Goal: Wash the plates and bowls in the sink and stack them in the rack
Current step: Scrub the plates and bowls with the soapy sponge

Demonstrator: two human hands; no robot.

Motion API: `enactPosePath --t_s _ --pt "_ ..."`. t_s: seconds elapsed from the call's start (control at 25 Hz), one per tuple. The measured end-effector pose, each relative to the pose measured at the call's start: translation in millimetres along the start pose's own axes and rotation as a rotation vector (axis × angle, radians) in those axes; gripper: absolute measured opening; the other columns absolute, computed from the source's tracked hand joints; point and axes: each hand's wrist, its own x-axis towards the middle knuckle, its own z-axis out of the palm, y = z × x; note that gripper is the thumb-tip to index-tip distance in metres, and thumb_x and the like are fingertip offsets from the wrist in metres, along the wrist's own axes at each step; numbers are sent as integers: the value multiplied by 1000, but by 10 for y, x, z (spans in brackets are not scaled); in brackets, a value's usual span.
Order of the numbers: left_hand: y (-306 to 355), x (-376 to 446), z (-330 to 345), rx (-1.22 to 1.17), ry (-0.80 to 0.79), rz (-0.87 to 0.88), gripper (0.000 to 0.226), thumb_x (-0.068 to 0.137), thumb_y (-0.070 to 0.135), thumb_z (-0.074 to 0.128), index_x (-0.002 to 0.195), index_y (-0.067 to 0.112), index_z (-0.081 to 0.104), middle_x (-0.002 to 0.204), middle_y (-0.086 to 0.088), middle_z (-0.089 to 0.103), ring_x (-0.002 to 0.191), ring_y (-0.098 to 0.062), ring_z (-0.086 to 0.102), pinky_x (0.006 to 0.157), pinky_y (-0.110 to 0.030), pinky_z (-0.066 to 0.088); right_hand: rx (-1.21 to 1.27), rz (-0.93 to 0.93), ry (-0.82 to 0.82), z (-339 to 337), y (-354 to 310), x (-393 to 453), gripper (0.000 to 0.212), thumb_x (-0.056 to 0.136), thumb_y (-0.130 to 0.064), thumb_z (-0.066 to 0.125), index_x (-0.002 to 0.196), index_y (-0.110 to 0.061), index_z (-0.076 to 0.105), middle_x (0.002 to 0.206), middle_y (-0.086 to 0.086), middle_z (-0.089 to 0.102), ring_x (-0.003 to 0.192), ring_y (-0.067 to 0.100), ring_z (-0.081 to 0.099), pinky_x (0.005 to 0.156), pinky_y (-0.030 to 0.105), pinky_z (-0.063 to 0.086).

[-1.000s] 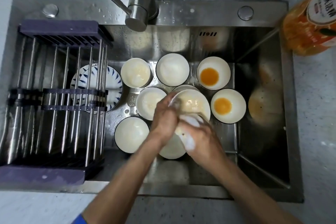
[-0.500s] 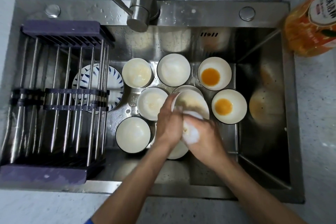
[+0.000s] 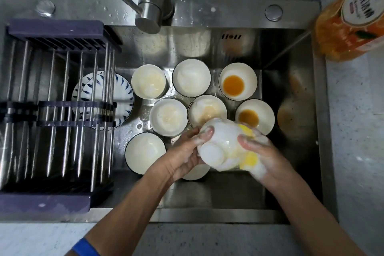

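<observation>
Left grip: your left hand (image 3: 188,151) curls round the upturned bowl (image 3: 220,143), above the sink (image 3: 228,199).
Right grip: your right hand (image 3: 261,151) presses a yellow sponge (image 3: 249,158) on it.

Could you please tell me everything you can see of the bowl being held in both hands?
The bowl is white, glossy, ceramic-looking, and coated in suds. It is turned over and tilted, its round foot ring facing the camera, held above the sink. The left hand grips its left side; the right hand presses a yellow sponge against its right side.
</observation>
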Motion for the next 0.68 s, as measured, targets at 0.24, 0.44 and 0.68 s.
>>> enactPosePath --t_s 0.24,0.44,0.68 --pt "-89 -46 453 -146 132 36 39 70 12 84 107 7 72 107 -19 73 95 -33 70 85 -55 55 -716 -354 539 210 25 117 25 96 -16 58 113 -27 72 116 -10 70 109 7 62 90 19 45" --pt "-71 -67 607 -179 246 179 23 89 -3 57 105 8 70 92 -16 73 77 -28 67 61 -34 57 -1165 -652 322 311 134 -11 45 86 -18 52 129 -18 65 134 -5 61 127 4 51 108 19 37" --pt "-289 -19 577 -379 271 -106 33 94 11 46 124 6 59 105 -18 67 81 -32 64 50 -30 51 -1118 -643 80 -28 222 -360 60 74 10 62 124 -23 69 139 -20 52 134 -1 45 111 24 39"
